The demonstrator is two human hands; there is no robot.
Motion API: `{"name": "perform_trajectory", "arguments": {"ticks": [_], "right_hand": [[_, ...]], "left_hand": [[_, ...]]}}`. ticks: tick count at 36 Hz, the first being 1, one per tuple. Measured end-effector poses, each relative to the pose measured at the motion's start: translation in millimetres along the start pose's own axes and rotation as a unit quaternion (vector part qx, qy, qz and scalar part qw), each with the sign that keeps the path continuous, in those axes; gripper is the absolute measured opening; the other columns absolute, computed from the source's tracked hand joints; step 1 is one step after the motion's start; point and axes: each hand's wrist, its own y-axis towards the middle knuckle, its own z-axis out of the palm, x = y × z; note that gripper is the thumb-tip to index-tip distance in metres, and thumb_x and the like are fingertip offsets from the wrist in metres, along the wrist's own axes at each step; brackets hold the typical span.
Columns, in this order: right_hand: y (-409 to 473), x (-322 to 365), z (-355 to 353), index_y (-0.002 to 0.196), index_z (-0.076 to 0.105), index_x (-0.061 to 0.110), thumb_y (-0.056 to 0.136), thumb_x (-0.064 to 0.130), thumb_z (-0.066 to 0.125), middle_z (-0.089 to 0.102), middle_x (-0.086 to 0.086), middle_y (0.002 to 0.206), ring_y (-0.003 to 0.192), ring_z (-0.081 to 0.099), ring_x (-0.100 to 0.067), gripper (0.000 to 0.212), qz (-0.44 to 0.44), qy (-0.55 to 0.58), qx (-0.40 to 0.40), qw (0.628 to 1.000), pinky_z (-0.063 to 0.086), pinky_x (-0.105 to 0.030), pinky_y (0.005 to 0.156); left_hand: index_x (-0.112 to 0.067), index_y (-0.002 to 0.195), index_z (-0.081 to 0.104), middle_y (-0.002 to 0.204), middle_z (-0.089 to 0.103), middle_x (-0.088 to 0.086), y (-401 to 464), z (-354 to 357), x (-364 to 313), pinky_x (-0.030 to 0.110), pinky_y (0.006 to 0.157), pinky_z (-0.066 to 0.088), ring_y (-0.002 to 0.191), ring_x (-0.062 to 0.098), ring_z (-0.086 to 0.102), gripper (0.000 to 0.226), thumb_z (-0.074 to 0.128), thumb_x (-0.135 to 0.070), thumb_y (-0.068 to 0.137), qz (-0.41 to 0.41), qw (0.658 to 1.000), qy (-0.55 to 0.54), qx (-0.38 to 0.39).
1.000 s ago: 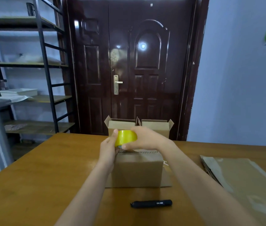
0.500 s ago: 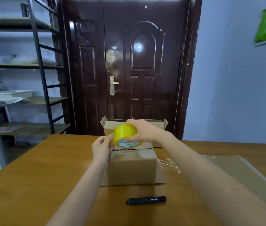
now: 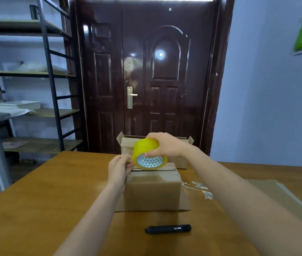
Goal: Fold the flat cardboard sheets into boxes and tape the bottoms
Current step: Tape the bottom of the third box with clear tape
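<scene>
Yellow tape roll [image 3: 149,156] clamped in right hand [image 3: 165,145], loose end pinched by left hand [image 3: 119,166] above folded box [image 3: 153,193]: bottom seam seemingly untaped, flat cardboard sheets [image 3: 283,198] left.

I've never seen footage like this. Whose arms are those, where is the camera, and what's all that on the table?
No machine here: a person wears a camera on the head, so you look down their own arms. The right hand grips a yellow tape roll; the left hand pinches its loose end. Below them a folded cardboard box stands on the wooden table. A black marker lies nearer the camera, flat cardboard sheets lie at the right, and open boxes stand at the far edge.
</scene>
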Motion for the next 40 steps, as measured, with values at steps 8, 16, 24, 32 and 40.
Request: {"name": "perform_trajectory", "arguments": {"ticks": [8,16,24,32,40], "right_hand": [[0,6,7,0.108,0.056,0.026,0.075,0.038,0.076,0.059,0.006,0.097,0.083,0.057,-0.008,0.041,-0.028,-0.005,-0.003,1.0,0.047,-0.023,0.067],[-3,23,-18,0.123,0.055,0.022,0.075,0.049,0.067,0.059,-0.002,0.101,0.091,0.059,-0.025,0.057,0.046,-0.408,0.067,0.909,0.046,-0.031,0.067],[-23,-37,-47,0.12,0.044,0.015,0.077,0.034,0.072,0.057,-0.007,0.116,0.104,0.057,-0.028,0.054,0.149,-0.376,0.115,0.907,0.049,-0.039,0.075],[-46,-71,-11,0.092,0.06,0.017,0.076,0.006,0.065,0.062,0.001,0.084,0.077,0.056,-0.015,0.02,0.14,0.097,-0.312,0.935,0.043,-0.026,0.063],[-49,-82,-10,0.09,0.067,0.008,0.051,0.011,0.087,0.06,-0.007,0.08,0.072,0.059,-0.024,0.043,-0.046,-0.344,-0.248,0.905,0.044,-0.03,0.05]], "left_hand": [[-0.005,0.081,0.057,0.074,0.059,0.01,5,1,6,0.026,0.069,0.054,0.069,0.015,0.059,0.025,0.048,-0.019,0.099,0.005,0.998,-0.026,-0.058],[-0.007,0.074,0.057,0.073,0.06,0.006,7,6,-1,0.03,0.072,0.051,0.07,0.018,0.058,0.029,0.046,-0.017,0.1,0.02,0.992,0.005,-0.126],[-0.011,0.081,0.062,0.087,0.067,0.008,2,27,10,0.033,0.074,0.048,0.086,0.023,0.062,0.03,0.043,-0.024,0.101,0.058,0.989,0.111,-0.082],[-0.01,0.076,0.06,0.081,0.067,0.003,1,33,9,0.036,0.086,0.047,0.08,0.017,0.065,0.032,0.042,-0.019,0.101,0.045,0.994,0.076,-0.066],[-0.009,0.075,0.062,0.081,0.067,0.004,3,26,7,0.036,0.078,0.046,0.082,0.021,0.061,0.035,0.042,-0.023,0.101,0.022,0.99,0.096,-0.097]]}}
